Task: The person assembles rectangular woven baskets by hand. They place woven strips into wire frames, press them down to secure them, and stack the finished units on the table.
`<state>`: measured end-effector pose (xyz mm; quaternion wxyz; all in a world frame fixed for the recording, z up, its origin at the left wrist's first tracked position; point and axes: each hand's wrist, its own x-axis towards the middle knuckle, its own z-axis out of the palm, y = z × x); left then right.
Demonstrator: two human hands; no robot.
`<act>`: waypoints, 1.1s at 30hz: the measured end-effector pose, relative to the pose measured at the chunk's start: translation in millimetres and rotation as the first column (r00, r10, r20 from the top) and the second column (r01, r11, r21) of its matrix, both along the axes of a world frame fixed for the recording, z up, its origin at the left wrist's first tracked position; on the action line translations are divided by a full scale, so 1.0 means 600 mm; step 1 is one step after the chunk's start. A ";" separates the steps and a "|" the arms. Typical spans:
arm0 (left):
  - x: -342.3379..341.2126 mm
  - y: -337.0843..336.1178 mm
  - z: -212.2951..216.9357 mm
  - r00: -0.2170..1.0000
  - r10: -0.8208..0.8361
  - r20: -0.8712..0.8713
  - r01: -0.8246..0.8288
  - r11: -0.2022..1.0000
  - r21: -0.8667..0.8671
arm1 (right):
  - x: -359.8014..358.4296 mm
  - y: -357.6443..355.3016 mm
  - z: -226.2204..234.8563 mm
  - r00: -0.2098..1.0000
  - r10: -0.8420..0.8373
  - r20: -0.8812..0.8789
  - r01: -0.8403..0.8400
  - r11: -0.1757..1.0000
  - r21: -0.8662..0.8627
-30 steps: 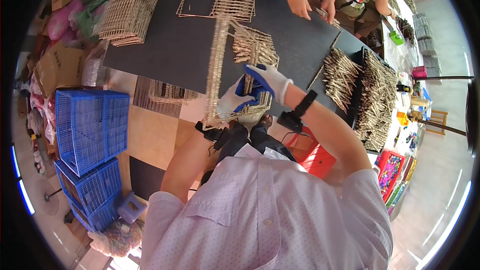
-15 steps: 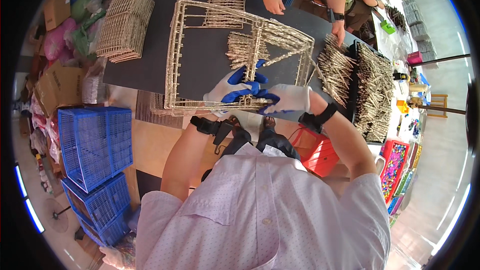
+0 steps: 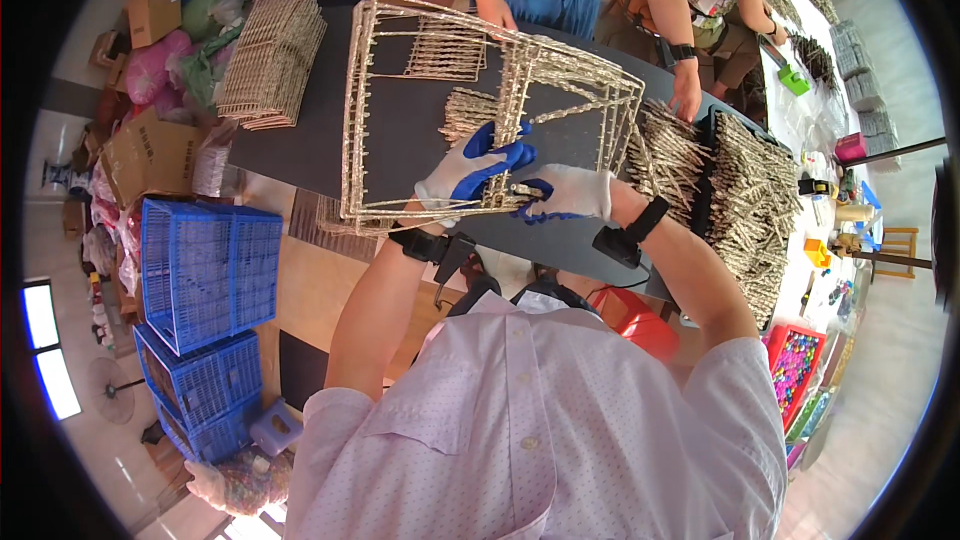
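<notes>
Frame [image 3: 512,80] was up over the dark table [image 3: 295,152], our left hand [image 3: 465,170] gripping its middle bars, right hand [image 3: 575,192] pinching what looked like a short rod [image 3: 522,190]; we had slanted rods [image 3: 568,66] right, open space left, loose rods [image 3: 668,152] unused.

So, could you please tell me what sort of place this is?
Probably a small craft workshop, judging by the handheld frame, the heap of sticks and the stacked blue crates.

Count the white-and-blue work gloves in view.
2: the left glove on the left hand, the right glove on the right hand, both at the wire frame. Any others would be hidden.
</notes>
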<state>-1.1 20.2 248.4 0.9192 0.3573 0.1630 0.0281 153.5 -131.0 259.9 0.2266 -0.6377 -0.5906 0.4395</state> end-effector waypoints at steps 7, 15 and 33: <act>0.036 -0.029 -0.024 0.968 0.245 -0.053 -0.236 0.963 0.130 | -0.006 -0.042 -0.036 0.947 -0.066 0.316 0.016 0.987 0.157; 0.035 -0.062 0.004 0.995 0.094 -0.035 -0.091 0.994 0.068 | 0.045 -0.045 -0.022 0.975 0.027 -0.218 -0.040 0.998 -0.056; 0.010 -0.041 -0.039 0.968 0.239 0.080 -0.237 0.971 -0.034 | 0.002 -0.025 -0.061 0.998 0.013 0.059 -0.020 0.992 0.123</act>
